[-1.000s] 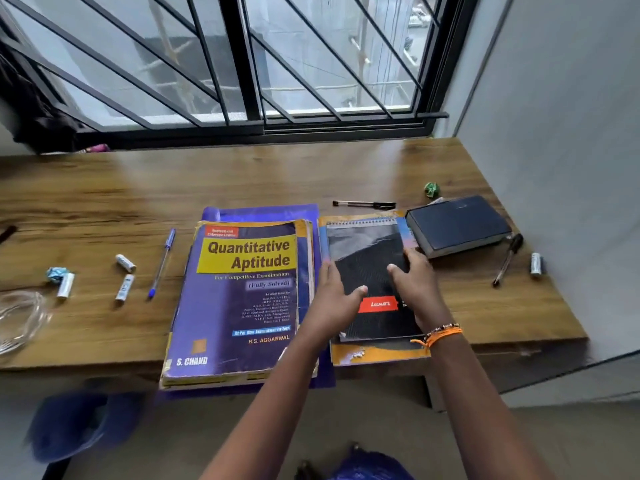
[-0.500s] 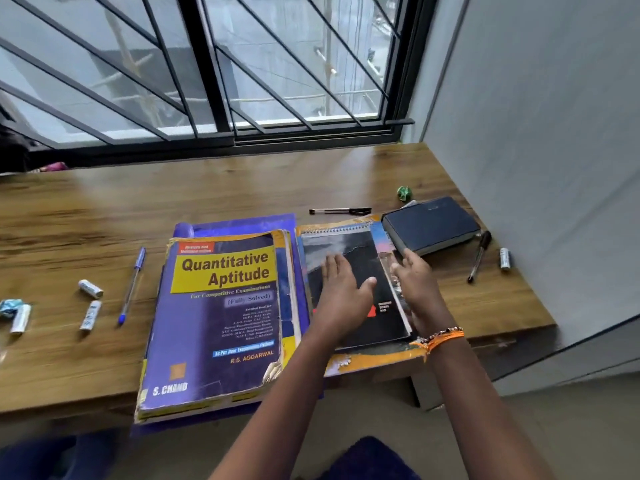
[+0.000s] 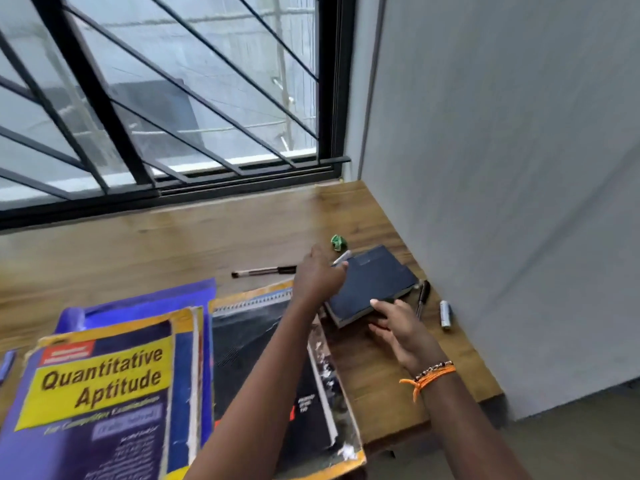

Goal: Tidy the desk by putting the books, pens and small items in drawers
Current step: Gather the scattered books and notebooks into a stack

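Hands [image 3: 320,277] [image 3: 398,329] at opposite edges of dark blue book [image 3: 372,284].

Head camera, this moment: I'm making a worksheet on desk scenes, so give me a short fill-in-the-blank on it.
1. Both hands reach for the dark ____ book near the wall.
2. The crumpled scrap beyond that book is ____.
3. The right hand wears an ____ wristband.
4. The big book reads "Quantitative ____".

Missing words: blue; green; orange; Aptitude
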